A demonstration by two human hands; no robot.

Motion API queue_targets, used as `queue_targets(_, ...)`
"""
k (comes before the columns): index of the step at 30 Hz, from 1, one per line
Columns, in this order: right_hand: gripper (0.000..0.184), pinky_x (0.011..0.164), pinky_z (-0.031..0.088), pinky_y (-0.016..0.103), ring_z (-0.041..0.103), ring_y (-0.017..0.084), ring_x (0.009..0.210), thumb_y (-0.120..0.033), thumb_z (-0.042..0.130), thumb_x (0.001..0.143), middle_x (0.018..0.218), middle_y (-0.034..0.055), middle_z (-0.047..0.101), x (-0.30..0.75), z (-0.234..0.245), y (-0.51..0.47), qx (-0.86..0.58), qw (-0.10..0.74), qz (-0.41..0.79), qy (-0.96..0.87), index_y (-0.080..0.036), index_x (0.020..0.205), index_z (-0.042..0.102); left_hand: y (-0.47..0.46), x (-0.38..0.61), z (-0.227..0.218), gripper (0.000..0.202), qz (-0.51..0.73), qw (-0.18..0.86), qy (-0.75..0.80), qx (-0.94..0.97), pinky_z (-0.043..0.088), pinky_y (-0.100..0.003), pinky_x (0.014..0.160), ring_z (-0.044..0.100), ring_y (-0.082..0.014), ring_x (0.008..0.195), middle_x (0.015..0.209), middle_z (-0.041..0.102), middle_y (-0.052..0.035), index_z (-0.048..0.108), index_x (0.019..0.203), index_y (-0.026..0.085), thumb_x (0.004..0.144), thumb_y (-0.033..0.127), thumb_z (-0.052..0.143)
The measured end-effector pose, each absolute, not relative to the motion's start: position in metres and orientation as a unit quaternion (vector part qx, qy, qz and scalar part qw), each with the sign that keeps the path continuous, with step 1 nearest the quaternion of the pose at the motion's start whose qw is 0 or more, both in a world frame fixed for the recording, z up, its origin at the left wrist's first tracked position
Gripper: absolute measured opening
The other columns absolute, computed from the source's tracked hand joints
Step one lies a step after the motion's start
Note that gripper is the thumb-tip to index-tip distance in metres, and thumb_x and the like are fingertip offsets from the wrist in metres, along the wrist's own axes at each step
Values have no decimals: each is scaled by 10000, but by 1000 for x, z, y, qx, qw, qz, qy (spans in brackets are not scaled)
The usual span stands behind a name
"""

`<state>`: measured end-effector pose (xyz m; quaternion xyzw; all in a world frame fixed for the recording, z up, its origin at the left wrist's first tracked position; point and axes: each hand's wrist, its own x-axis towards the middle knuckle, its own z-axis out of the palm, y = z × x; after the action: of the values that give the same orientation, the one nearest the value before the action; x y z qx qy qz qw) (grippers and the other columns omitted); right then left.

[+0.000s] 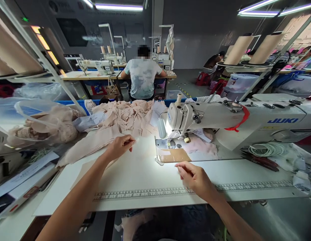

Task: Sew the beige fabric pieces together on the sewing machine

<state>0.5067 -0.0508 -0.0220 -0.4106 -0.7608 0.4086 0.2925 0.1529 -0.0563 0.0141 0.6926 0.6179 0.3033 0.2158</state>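
My left hand (pixel 119 146) rests on the white sewing table (pixel 145 174) at the near edge of a heap of beige fabric pieces (pixel 120 117). Its fingers are pinched together on the edge of a pale, thin fabric piece (pixel 142 147) lying flat toward the needle. My right hand (pixel 194 178) lies lower right, just above the printed ruler strip (pixel 145 193), with its fingers curled together and nothing visible in them. It is a short way in front of the needle plate (pixel 170 147) of the white JUKI sewing machine (pixel 220 117), whose lamp lights that spot.
A clear bag of beige pieces (pixel 42 125) lies at the left, with flat boxes (pixel 22 184) below it. White cord (pixel 267 149) and dark tools (pixel 261 161) lie at the right. A person in a pale shirt (pixel 142 77) sits at another machine behind.
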Motion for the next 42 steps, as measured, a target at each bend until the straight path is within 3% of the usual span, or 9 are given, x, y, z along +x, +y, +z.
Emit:
queue_targets(4, 356, 612, 432, 294, 555, 159, 676, -322, 380, 1043, 878, 53, 638, 498, -22, -27, -341, 270, 151, -888, -202, 1140, 701, -51, 173, 40, 291, 220, 291, 592, 718, 338, -234, 501, 474, -115, 474, 625, 711, 0, 619, 863, 206, 919, 478, 535)
queue_targets(10, 336, 543, 289, 273, 491, 165, 701, -296, 374, 1076, 868, 51, 570, 485, -24, -6, -253, 198, -45, -946, -183, 1108, 689, -31, 230, 53, 253, 159, 370, 514, 757, 344, -246, 539, 463, -110, 510, 631, 691, 2, 558, 769, 211, 902, 425, 538)
queue_targets(18, 304, 593, 313, 285, 471, 156, 693, -248, 393, 1062, 861, 45, 581, 486, -26, -8, -256, 214, -45, -942, -186, 931, 661, -2, 261, 7, 245, 222, 398, 532, 714, 403, -251, 574, 505, -136, 625, 644, 564, 24, 531, 699, 212, 813, 420, 595)
queue_targets(26, 243, 627, 361, 303, 505, 177, 739, -192, 428, 1023, 866, 49, 594, 489, -23, -7, -259, 227, -30, -938, -185, 985, 667, 2, 260, -16, 156, 200, 368, 590, 690, 457, -254, 611, 581, -162, 691, 732, 642, 8, 592, 754, 216, 778, 370, 584)
queue_targets(34, 287, 588, 384, 296, 505, 147, 685, -136, 397, 1016, 865, 46, 595, 501, -23, -5, -292, 241, 33, -925, -189, 857, 630, 9, 259, -19, 192, 194, 430, 590, 655, 462, -254, 616, 598, -164, 707, 737, 648, 5, 602, 774, 217, 749, 405, 630)
queue_targets(42, 267, 607, 422, 325, 531, 177, 710, -141, 434, 990, 917, 72, 637, 496, -23, -7, -304, 231, 39, -924, -200, 1005, 694, 10, 259, -19, 216, 200, 440, 595, 642, 463, -262, 599, 609, -168, 696, 724, 663, 2, 618, 770, 210, 749, 419, 669)
